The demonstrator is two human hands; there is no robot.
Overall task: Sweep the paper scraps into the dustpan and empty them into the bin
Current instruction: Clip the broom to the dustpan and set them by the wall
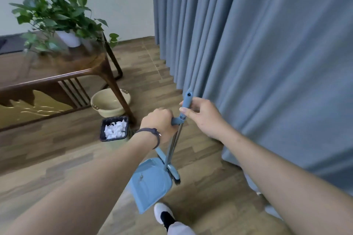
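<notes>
A light blue dustpan [150,183] stands on the wooden floor in front of my foot, its pan looking empty. My left hand [159,123] is closed around the dustpan's handle top. Right beside it stands the broom [174,173], its dark bristles on the floor against the pan's right edge. My right hand [200,115] grips the blue end of the broom handle. A small square bin [114,129] with a dark rim sits to the left, holding white paper scraps [115,129].
A beige basin [110,104] sits behind the bin under a dark wooden bench [57,76] that carries a potted plant [59,19]. A grey-blue curtain [257,53] hangs down to the floor on the right. My white shoe [162,210] is below the dustpan.
</notes>
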